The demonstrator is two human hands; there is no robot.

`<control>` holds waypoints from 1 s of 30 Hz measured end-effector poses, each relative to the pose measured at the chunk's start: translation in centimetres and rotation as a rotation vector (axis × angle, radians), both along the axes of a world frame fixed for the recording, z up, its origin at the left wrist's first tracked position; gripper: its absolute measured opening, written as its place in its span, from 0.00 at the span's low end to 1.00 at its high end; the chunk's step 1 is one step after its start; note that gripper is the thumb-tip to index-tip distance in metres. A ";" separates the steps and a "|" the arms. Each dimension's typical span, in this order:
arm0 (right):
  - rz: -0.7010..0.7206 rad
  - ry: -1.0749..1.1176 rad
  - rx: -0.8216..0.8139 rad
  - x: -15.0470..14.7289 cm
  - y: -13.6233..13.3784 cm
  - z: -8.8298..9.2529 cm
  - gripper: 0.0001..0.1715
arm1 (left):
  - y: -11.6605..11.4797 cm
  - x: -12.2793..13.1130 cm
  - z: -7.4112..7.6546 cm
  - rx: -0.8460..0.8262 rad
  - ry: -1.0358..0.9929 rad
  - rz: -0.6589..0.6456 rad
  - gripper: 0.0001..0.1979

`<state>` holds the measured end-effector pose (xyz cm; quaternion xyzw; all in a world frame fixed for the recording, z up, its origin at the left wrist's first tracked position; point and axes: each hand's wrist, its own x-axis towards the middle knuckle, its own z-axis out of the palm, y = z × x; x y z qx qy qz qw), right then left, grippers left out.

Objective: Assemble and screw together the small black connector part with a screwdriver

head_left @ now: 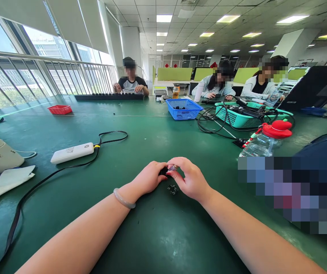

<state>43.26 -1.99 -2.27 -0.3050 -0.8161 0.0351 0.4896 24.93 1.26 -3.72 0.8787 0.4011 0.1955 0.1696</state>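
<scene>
Both my hands meet above the green table (129, 224). My left hand (149, 177) has its thumb and fingers closed on a small black part (164, 171), mostly covered by the fingers. My right hand (190, 178) pinches at the right end of that same part, where a small pale, shiny piece (172, 167) shows between thumb and forefinger; its kind is too small to tell. Just below the fingertips, a small black cross-shaped piece (172, 189) lies on the table, touched by neither hand.
A white power bank (72, 153) with a black cable lies left. Farther off are a red tray (60, 109), a blue basket (184, 116) holding black pieces, and a teal basket (238, 120) of cables. A red-lidded bottle (262, 142) stands right. Several people sit across the table.
</scene>
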 end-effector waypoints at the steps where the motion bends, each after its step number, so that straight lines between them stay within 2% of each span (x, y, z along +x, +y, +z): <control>1: -0.029 0.032 -0.028 0.0 0.0 -0.1 0.11 | 0.0 0.0 0.0 -0.003 0.003 0.003 0.14; 8: -0.149 0.367 -0.107 0.7 0.4 -0.4 0.12 | -0.1 -0.1 0.2 -0.033 0.002 0.033 0.19; 16: -0.121 0.150 -0.139 0.9 0.8 -0.6 0.11 | -0.1 -0.1 -0.1 -0.036 -0.019 0.050 0.20; 23: -0.160 0.164 -0.233 1.3 1.3 -0.2 0.10 | -0.3 0.1 0.0 -0.019 -0.086 0.037 0.20; 27: -0.177 0.180 -0.111 1.6 0.8 0.3 0.12 | -0.3 -0.1 0.2 0.059 -0.150 0.091 0.22; 30: -0.214 0.295 0.061 1.7 0.3 0.5 0.13 | -0.2 -0.6 0.2 0.098 -0.115 0.248 0.24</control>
